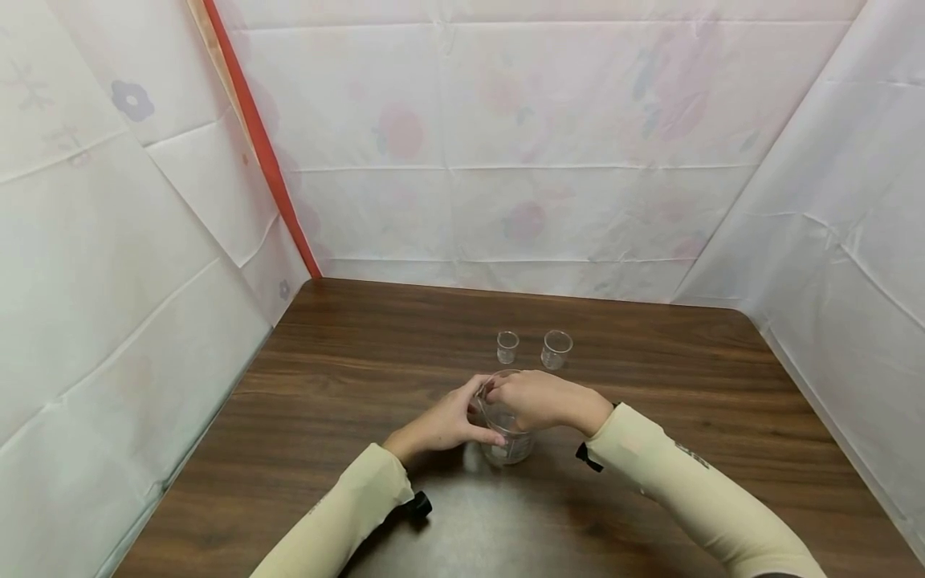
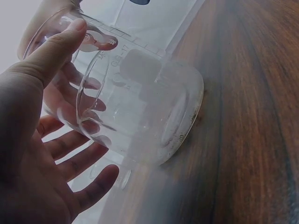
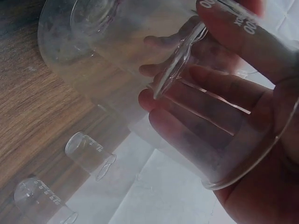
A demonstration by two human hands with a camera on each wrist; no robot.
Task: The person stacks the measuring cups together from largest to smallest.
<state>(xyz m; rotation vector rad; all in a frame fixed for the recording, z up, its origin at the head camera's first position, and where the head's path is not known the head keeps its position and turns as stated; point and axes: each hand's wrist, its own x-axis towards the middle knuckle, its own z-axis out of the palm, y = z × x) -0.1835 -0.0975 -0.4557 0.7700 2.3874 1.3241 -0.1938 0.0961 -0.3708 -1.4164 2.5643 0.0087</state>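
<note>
A large clear glass beaker (image 1: 509,451) stands on the table in front of me. My left hand (image 1: 442,423) holds it from the left, thumb along the near side and some fingers spread around the far side. From the right, my right hand (image 1: 549,399) reaches down through its mouth. Inside is a smaller beaker (image 2: 80,95), its rim showing through the glass. In the right wrist view, my right fingers (image 3: 163,123) pinch this inner beaker near the rim. The large beaker's wall covers these fingers.
Two small glass beakers stand just beyond the large one: a smaller one (image 1: 507,348) on the left and a slightly wider one (image 1: 556,351) on the right. The dark wooden table (image 1: 347,385) is bordered by white patterned sheets (image 1: 462,144) at the back and sides.
</note>
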